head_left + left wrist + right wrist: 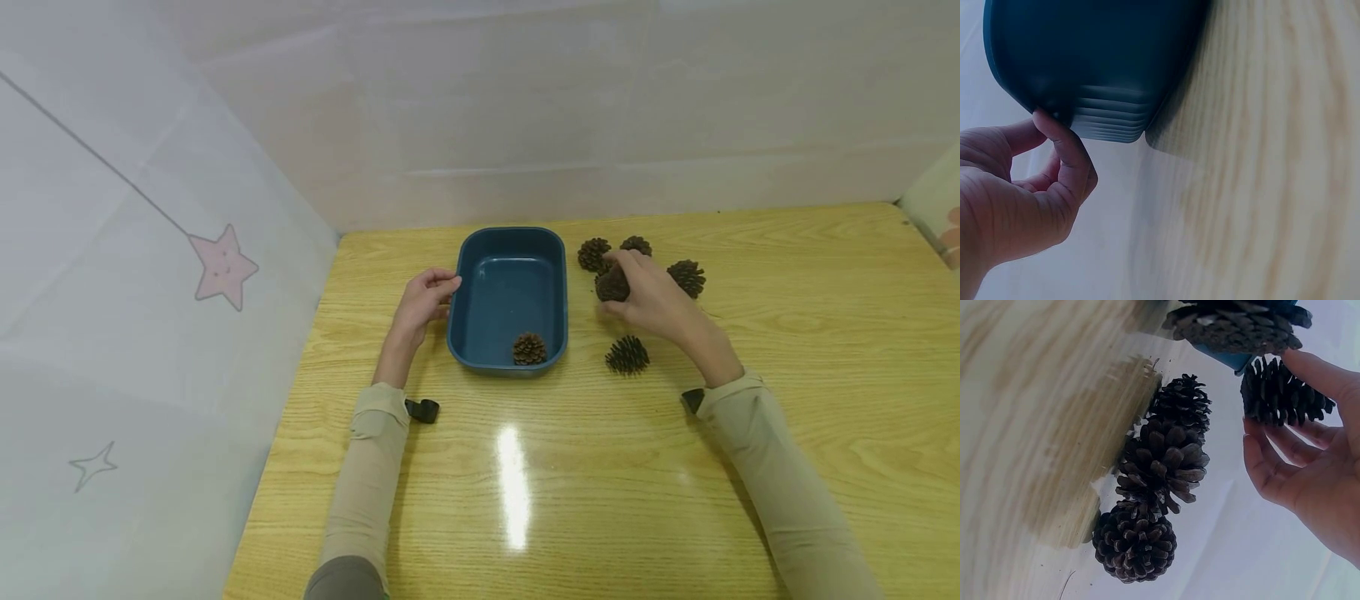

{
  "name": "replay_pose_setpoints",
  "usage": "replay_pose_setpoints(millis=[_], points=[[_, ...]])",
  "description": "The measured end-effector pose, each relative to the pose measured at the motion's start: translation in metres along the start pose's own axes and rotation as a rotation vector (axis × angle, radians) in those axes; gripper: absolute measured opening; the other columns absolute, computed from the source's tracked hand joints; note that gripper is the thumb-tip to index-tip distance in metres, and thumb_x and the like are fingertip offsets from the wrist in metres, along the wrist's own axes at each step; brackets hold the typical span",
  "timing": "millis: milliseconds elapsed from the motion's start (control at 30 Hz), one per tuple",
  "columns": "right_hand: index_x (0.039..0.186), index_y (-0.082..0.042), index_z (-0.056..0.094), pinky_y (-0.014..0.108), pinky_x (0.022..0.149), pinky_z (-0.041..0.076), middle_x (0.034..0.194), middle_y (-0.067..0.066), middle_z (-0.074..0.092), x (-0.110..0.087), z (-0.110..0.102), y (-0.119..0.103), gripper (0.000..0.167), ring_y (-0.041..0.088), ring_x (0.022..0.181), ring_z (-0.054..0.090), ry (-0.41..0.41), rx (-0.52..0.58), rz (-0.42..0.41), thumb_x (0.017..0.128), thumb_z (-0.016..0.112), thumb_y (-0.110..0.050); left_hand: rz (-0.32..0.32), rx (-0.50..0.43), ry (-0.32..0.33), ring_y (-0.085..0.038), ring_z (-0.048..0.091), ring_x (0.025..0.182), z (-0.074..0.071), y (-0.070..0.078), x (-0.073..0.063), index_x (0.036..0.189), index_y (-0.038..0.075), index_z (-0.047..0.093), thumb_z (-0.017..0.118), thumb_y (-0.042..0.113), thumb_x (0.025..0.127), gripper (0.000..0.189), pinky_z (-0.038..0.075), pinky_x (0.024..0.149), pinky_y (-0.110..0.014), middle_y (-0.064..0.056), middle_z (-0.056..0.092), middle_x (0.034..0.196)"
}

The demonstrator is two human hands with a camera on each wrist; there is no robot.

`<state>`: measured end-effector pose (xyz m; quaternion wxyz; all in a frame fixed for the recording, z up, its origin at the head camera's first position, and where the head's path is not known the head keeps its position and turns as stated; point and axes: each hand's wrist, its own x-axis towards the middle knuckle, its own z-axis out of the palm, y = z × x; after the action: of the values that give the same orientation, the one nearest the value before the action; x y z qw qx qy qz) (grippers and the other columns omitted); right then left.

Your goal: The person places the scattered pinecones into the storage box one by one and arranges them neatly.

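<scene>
A deep blue rectangular tray with rounded corners stands on the table. At its left side my left hand has thumb and finger at the rim; the left wrist view shows the bent fingertips pinching the tray's edge. One brown pine cone lies inside, in the near right corner. To the right of the tray, my right hand grips a dark pine cone between thumb and fingers, above the other cones.
Around the right hand lie several more pine cones: one at the back left, one behind, one to the right and one nearer. A pale sheeted wall rises behind the wooden table.
</scene>
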<state>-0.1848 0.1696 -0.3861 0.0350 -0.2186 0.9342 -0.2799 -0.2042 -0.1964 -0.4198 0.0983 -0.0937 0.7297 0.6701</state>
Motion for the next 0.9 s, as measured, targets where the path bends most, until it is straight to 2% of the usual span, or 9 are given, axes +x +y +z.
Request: replay_pose_setpoints(millis=[133, 233, 467, 567, 600, 700, 800, 900], points=[[0.153, 0.003, 0.038, 0.066, 0.108, 0.037, 0.148, 0.033, 0.044, 0.0007, -0.0011, -0.0006, 0.074, 0.053, 0.136, 0.040, -0.015, 0.004, 0.017, 0.094, 0.080, -0.014, -0.002, 0.000, -0.004, -0.014, 0.060, 0.078, -0.0010, -0.0004, 0.0001, 0.127, 0.003, 0.061, 0.069, 0.023, 0.102, 0.033, 0.053, 0.064, -0.024, -0.007, 0.062, 0.102], [0.153, 0.002, 0.038, 0.066, 0.105, 0.039, 0.145, 0.034, 0.047, 0.0005, -0.0014, -0.0011, 0.073, 0.053, 0.131, 0.044, -0.008, 0.002, 0.015, 0.094, 0.079, -0.013, 0.000, 0.006, -0.009, -0.014, 0.060, 0.079, -0.0020, -0.0010, 0.0001, 0.128, 0.002, 0.061, 0.070, 0.024, 0.102, 0.035, 0.053, 0.065, -0.024, -0.007, 0.063, 0.102], [0.151, 0.004, 0.041, 0.062, 0.093, 0.048, 0.134, 0.032, 0.056, 0.0002, -0.0011, -0.0014, 0.071, 0.044, 0.099, 0.061, 0.026, 0.005, -0.024, 0.094, 0.079, -0.013, -0.002, 0.003, -0.002, -0.016, 0.060, 0.080, -0.0014, -0.0015, -0.0012, 0.128, 0.003, 0.061, 0.069, 0.024, 0.103, 0.034, 0.053, 0.064, -0.025, -0.006, 0.062, 0.101], [0.151, 0.004, 0.041, 0.060, 0.090, 0.049, 0.135, 0.030, 0.056, 0.0006, -0.0014, -0.0017, 0.071, 0.042, 0.097, 0.062, 0.032, 0.004, -0.035, 0.094, 0.079, -0.015, -0.005, 0.003, 0.004, -0.015, 0.060, 0.079, -0.0015, -0.0010, -0.0010, 0.129, 0.003, 0.061, 0.069, 0.024, 0.102, 0.034, 0.053, 0.064, -0.024, -0.005, 0.063, 0.101], [0.151, 0.004, 0.041, 0.059, 0.088, 0.049, 0.131, 0.029, 0.058, 0.0008, -0.0018, -0.0018, 0.071, 0.042, 0.093, 0.062, 0.030, 0.006, -0.033, 0.095, 0.079, -0.016, -0.004, 0.002, 0.004, -0.015, 0.060, 0.079, -0.0013, -0.0007, -0.0009, 0.129, 0.003, 0.061, 0.069, 0.024, 0.102, 0.035, 0.053, 0.064, -0.024, -0.005, 0.063, 0.101], [0.151, 0.005, 0.041, 0.060, 0.089, 0.049, 0.126, 0.028, 0.060, 0.0011, -0.0029, -0.0028, 0.071, 0.043, 0.097, 0.063, 0.024, 0.005, -0.037, 0.095, 0.079, -0.017, -0.006, -0.006, 0.001, -0.014, 0.060, 0.079, 0.0001, -0.0010, 0.0004, 0.129, 0.002, 0.061, 0.069, 0.023, 0.102, 0.035, 0.053, 0.064, -0.023, -0.004, 0.063, 0.101], [0.151, 0.005, 0.041, 0.061, 0.089, 0.049, 0.111, 0.026, 0.064, 0.0012, -0.0036, -0.0031, 0.071, 0.043, 0.092, 0.064, 0.014, 0.008, -0.040, 0.095, 0.079, -0.017, -0.011, -0.018, -0.003, -0.014, 0.061, 0.079, 0.0024, -0.0011, 0.0008, 0.129, 0.001, 0.061, 0.069, 0.022, 0.102, 0.035, 0.053, 0.063, -0.023, -0.004, 0.063, 0.101], [0.150, 0.005, 0.042, 0.062, 0.092, 0.049, 0.114, 0.026, 0.064, 0.0013, -0.0036, -0.0033, 0.071, 0.045, 0.097, 0.064, 0.018, 0.011, -0.051, 0.094, 0.079, -0.017, -0.012, -0.022, -0.003, -0.014, 0.062, 0.079, 0.0039, -0.0010, 0.0008, 0.129, 0.001, 0.061, 0.068, 0.021, 0.103, 0.034, 0.053, 0.062, -0.023, -0.004, 0.064, 0.102]])
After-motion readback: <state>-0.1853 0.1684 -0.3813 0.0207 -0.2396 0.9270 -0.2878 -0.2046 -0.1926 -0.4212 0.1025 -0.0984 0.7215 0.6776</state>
